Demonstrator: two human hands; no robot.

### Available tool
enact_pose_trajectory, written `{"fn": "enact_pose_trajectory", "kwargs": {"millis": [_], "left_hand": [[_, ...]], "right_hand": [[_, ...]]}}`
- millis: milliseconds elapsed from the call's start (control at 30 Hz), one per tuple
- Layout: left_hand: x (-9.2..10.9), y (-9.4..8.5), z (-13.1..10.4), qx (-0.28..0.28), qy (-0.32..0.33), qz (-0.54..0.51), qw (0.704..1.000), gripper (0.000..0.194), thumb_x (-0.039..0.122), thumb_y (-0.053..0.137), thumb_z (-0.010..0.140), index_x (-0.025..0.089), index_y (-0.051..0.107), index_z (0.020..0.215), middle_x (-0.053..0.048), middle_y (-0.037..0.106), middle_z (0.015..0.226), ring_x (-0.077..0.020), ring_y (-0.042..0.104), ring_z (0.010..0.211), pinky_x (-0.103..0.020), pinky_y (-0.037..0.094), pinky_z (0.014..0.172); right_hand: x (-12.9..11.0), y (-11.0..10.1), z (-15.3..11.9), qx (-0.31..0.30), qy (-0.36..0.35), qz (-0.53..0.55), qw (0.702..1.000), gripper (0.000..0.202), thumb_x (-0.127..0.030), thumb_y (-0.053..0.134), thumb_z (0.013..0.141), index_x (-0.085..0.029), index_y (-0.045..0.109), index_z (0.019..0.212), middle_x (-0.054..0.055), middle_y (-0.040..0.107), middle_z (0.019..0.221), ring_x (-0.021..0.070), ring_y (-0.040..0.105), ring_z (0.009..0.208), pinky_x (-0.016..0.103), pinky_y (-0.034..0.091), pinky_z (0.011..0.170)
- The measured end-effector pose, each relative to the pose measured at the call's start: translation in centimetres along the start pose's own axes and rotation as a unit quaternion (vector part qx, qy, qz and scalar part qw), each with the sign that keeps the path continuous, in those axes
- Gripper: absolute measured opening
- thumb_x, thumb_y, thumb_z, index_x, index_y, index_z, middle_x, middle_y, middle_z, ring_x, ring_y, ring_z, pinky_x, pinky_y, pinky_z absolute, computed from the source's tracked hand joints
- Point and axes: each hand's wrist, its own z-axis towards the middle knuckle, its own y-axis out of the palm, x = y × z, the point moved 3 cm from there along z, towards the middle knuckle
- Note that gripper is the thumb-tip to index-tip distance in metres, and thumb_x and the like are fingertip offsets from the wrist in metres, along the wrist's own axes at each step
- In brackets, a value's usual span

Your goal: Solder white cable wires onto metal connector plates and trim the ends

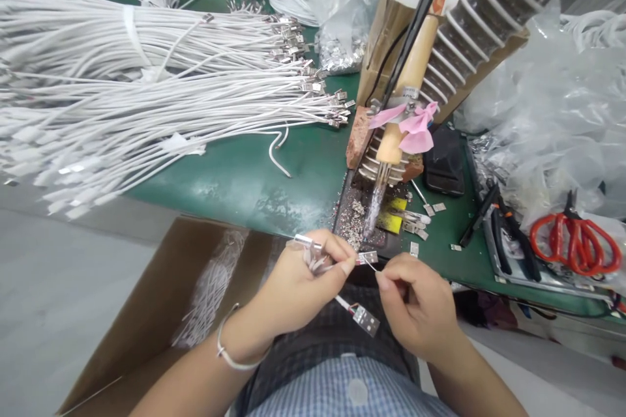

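Observation:
My left hand (pixel 300 283) is closed on white USB cables, with one metal USB plug (pixel 368 257) sticking out past the thumb and fingertip. A second USB plug (pixel 366 320), coloured wires showing at its back, hangs below that hand. Another metal-ended piece (pixel 307 242) pokes out above the knuckles. My right hand (pixel 418 303) pinches a thin wire (pixel 372 266) whose far end reaches the upper plug; whether it touches is too small to tell. Just beyond both hands, a wooden-handled soldering iron (pixel 390 143) points down, a pink ribbon tied round it.
Bundled white USB cables (pixel 147 98) cover the left of the green table (pixel 229 169). Loose plugs lie by a yellow sponge (pixel 391 216). Red-handled scissors (pixel 574 241) and pliers (pixel 513 234) lie right. A ribbed hose (pixel 489 6) slants above; an open cardboard box (pixel 147 300) stands lower left.

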Motion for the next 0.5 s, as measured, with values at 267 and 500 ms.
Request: {"fn": "enact_pose_trajectory", "kwargs": {"millis": [267, 500], "left_hand": [[-0.3, -0.2, 0.7, 0.015, -0.002, -0.022, 1.000, 0.011, 0.007, 0.060, 0.085, 0.012, 0.056, 0.076, -0.001, 0.066, 0.084, -0.0049, 0.061, 0.072, -0.013, 0.047, 0.062], [0.0, -0.2, 1.2, 0.010, 0.036, -0.019, 0.999, 0.011, 0.005, 0.060, 0.086, 0.012, 0.056, 0.078, 0.000, 0.066, 0.085, -0.0033, 0.060, 0.074, -0.011, 0.046, 0.063]], "right_hand": [[0.8, 0.0, 0.1, 0.015, -0.006, -0.010, 1.000, 0.015, -0.003, 0.055, 0.084, -0.015, 0.054, 0.093, 0.008, 0.057, 0.117, 0.0136, 0.056, 0.112, 0.029, 0.046, 0.096], [0.8, -0.3, 0.4, 0.026, -0.003, -0.002, 1.000, 0.016, -0.002, 0.055, 0.084, -0.015, 0.053, 0.093, 0.008, 0.058, 0.118, 0.0128, 0.057, 0.112, 0.029, 0.046, 0.097]]}}
